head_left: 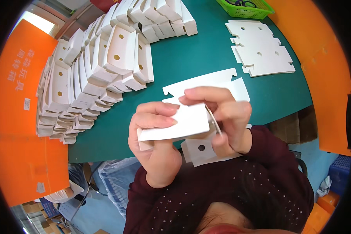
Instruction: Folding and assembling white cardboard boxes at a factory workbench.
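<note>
Between my two hands is a small white cardboard box (187,123), partly folded. My left hand (156,134) grips its left end, with fingers over the top and the thumb below. My right hand (228,117) pinches a thin end flap at the right side, forefinger reaching over the top edge. Beneath the hands lies flat white die-cut card (240,89) with notched edges. More white card with a round hole (210,146) shows below the box, near my body; whether it belongs to the held box I cannot tell.
Folded white card trays (121,48) with round holes are piled high at the left and back of the green table (199,54). Flat blanks (265,58) lie stacked at the right. A green basket (247,9) stands behind them. Large orange panels (23,117) flank the table.
</note>
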The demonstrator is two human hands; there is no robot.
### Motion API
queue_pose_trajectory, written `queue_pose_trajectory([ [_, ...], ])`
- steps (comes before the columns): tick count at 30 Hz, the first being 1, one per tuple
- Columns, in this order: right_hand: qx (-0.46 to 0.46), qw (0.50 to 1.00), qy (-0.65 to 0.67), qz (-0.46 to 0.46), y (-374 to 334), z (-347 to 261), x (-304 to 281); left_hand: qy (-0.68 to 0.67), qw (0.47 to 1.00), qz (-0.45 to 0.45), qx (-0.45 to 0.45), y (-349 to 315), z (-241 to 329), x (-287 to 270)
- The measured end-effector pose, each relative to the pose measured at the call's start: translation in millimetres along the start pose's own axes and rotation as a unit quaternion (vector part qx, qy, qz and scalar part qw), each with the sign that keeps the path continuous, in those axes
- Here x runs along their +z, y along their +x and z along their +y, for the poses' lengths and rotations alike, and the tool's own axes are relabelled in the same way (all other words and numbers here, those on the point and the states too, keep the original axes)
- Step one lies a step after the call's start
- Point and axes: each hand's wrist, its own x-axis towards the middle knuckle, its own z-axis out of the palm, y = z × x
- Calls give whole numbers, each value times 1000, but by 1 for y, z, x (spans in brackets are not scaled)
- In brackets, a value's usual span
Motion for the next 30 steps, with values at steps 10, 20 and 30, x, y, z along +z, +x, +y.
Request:
queue_pose_trajectory([
  [10, 22, 994, -85, -58, 7, -5, -14, 92, 994, -43, 50, -1, -16, -4],
  [20, 120, 993, -3, -16, 6, -11, -11, 42, 998, -15, 46, -2, -23, -2],
  [30, 127, 992, 21, -9, 6, -9, -14, 63, 998, -19, 24, 0, -24, -2],
])
